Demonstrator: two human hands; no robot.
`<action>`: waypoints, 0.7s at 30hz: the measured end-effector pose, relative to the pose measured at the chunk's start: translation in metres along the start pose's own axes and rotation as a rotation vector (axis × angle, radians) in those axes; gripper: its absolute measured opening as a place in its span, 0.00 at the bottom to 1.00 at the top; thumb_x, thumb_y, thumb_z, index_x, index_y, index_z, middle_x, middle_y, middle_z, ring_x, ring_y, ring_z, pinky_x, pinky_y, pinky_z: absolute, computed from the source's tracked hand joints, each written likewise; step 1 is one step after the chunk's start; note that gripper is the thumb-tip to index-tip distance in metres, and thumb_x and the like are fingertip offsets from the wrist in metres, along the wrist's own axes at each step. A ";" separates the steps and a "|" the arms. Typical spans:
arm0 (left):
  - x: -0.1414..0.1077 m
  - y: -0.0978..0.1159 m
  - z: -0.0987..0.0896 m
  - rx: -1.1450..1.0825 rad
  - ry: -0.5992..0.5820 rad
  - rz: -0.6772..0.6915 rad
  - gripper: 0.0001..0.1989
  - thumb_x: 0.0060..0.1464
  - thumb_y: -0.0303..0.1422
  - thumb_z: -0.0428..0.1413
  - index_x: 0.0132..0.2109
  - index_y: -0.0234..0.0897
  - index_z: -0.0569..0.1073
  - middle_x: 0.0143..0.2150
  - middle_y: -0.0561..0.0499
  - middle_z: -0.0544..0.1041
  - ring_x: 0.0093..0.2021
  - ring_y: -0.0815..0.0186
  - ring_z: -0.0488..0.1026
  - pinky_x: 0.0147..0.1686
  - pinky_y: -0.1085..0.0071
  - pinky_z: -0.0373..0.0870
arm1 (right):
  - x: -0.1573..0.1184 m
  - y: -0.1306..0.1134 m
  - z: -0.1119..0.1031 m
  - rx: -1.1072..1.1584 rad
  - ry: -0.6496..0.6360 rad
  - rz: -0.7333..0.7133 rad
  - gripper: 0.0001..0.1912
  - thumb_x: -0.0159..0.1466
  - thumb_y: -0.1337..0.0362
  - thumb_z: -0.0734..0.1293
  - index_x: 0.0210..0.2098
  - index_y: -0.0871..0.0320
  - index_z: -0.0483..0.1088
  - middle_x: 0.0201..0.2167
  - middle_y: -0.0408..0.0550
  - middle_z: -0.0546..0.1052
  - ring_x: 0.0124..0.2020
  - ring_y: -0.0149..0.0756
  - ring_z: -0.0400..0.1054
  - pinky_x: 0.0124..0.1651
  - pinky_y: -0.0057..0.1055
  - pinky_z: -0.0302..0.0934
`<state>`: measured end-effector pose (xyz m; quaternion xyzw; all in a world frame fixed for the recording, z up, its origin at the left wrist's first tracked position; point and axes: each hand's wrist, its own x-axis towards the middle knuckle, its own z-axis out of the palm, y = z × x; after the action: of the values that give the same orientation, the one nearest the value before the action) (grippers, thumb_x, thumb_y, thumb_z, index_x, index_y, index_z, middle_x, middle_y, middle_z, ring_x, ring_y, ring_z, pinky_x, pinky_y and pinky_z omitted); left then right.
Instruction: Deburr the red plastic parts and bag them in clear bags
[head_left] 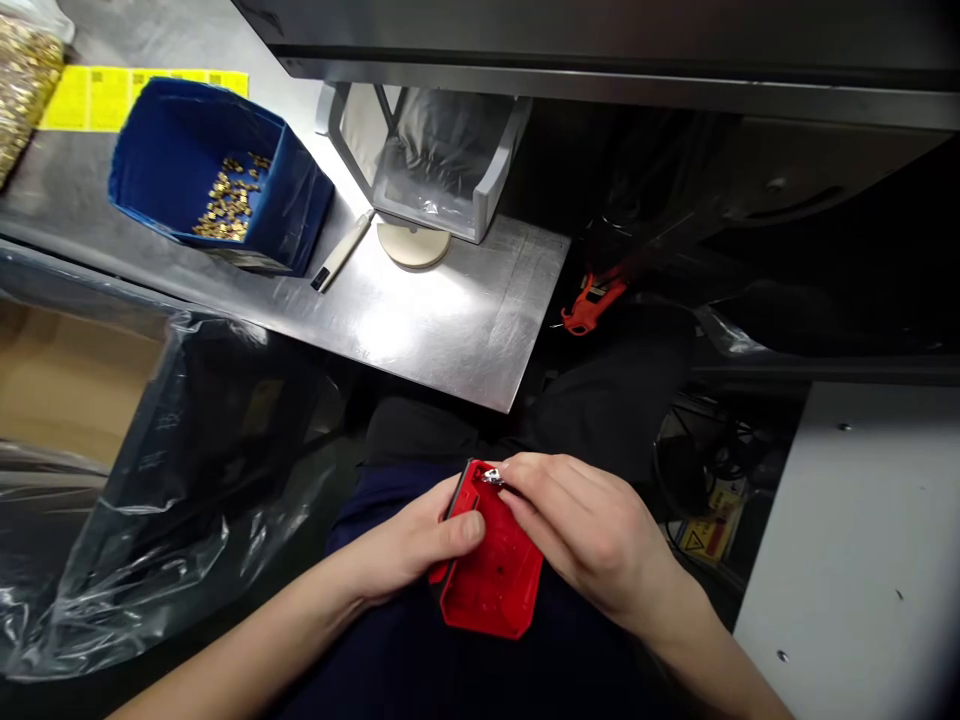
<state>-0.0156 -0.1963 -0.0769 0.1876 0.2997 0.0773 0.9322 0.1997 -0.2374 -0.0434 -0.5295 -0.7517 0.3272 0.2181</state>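
Observation:
A red plastic housing with a black edge is held over the lap, its hollow side facing up. My left hand grips its left side, the thumb lying over the rim. Thumb and fingers of my right hand are pinched on a small shiny metal piece at the housing's top end. Whether that piece touches the housing's inside cannot be made out.
On the metal table are a blue bin with brass parts, a grey tray, a pen-like tool and a cream disc. An orange tool hangs right of the table. Plastic-lined box at left.

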 end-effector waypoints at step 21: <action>0.005 0.007 -0.002 0.119 -0.033 -0.027 0.27 0.54 0.52 0.66 0.49 0.35 0.72 0.41 0.51 0.72 0.38 0.67 0.67 0.39 0.71 0.66 | 0.003 0.006 0.005 -0.177 -0.033 -0.152 0.16 0.71 0.73 0.63 0.57 0.64 0.72 0.47 0.58 0.83 0.48 0.47 0.80 0.50 0.41 0.77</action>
<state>-0.0129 -0.1877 -0.0778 0.2397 0.2909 0.0438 0.9252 0.1988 -0.2342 -0.0514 -0.4828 -0.8190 0.2508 0.1820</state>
